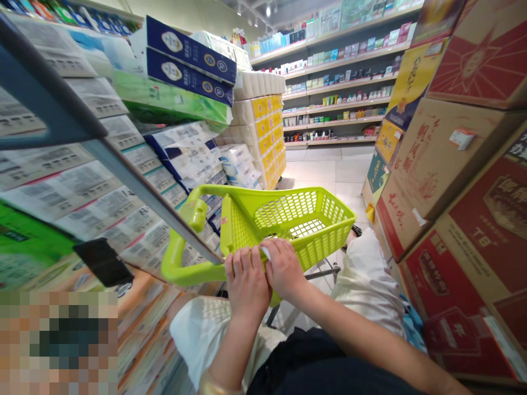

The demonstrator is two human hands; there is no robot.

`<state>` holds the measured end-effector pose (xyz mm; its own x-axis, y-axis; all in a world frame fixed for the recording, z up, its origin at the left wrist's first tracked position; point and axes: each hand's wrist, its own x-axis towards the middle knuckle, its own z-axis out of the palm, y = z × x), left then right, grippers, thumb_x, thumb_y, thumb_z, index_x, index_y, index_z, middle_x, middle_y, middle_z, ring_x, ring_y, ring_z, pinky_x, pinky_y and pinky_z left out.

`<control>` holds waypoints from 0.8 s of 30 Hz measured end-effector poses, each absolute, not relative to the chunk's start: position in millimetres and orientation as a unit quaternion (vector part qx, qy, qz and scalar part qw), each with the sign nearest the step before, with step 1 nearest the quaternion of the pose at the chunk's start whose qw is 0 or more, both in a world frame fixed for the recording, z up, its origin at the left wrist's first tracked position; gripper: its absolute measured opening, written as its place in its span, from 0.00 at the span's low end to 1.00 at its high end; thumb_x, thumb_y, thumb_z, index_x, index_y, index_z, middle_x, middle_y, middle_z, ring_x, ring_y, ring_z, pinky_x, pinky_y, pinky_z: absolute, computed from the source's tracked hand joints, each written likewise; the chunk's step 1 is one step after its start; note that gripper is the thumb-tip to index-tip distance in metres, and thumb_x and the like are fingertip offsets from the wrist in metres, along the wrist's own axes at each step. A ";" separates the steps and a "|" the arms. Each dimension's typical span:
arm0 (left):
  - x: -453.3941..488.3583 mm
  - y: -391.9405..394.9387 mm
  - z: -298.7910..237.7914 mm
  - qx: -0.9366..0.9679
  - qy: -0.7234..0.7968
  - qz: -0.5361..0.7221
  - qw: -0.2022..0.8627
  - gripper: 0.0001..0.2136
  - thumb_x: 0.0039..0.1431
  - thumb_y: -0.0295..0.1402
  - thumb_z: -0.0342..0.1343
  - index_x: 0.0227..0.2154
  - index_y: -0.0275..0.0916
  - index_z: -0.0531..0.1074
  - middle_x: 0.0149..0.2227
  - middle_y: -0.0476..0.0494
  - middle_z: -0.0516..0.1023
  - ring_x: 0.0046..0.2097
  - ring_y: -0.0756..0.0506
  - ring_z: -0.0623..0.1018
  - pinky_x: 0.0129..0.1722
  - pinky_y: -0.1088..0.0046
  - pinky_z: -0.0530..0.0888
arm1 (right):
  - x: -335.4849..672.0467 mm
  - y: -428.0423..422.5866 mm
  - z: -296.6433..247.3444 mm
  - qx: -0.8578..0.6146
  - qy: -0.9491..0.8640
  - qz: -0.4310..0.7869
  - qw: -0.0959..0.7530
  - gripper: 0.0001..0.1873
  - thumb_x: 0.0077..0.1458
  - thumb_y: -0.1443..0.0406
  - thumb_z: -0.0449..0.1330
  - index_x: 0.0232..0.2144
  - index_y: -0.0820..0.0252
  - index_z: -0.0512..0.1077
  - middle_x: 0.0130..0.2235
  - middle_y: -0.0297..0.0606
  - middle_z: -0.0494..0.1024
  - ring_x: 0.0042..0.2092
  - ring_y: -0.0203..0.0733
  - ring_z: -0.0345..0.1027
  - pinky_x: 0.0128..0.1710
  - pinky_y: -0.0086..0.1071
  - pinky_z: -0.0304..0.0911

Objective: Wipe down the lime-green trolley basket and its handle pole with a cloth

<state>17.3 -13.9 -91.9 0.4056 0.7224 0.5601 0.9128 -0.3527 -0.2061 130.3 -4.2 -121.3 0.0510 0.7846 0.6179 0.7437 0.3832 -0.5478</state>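
A lime-green plastic shopping basket (329, 214) with a looped handle (181, 263) stands on a wheeled frame in the aisle just in front of me; nothing shows inside it. Both my hands are at its near rim. My left hand (246, 282) has its fingers curled over the rim's edge. Touching it on the right, my right hand (284, 269) is closed, and a small white thing (265, 253) shows between the two hands. I cannot make out what that is.
Shelves of wrapped tissue packs (82, 186) crowd the left, with a metal shelf edge (135, 181) jutting close. Stacked red and brown cartons (453, 192) wall the right. Tiled floor (329, 170) runs ahead to far shelves of bottles (341, 88). My knees in white fabric (366, 274) flank the basket.
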 end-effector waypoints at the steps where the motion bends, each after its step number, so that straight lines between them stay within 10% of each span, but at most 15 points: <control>1: 16.2 -13.6 -92.4 -0.801 -0.509 -0.193 0.250 0.19 0.60 0.31 0.48 0.51 0.29 0.68 0.49 0.29 0.71 0.56 0.33 0.66 0.59 0.50 0.59 | 130.1 -4.3 -121.3 -0.548 -0.693 0.023 0.467 0.22 0.49 0.76 0.52 0.47 0.60 0.69 0.47 0.44 0.73 0.51 0.46 0.63 0.55 0.41 0.58; 24: 16.5 -14.8 -92.2 -0.805 -0.511 -0.200 0.226 0.23 0.53 0.27 0.51 0.53 0.28 0.68 0.51 0.28 0.71 0.57 0.32 0.66 0.60 0.49 0.59 | 160.7 -1.5 -130.1 -0.588 -0.679 0.011 0.441 0.21 0.49 0.75 0.52 0.46 0.60 0.69 0.45 0.43 0.74 0.48 0.47 0.64 0.52 0.41 0.57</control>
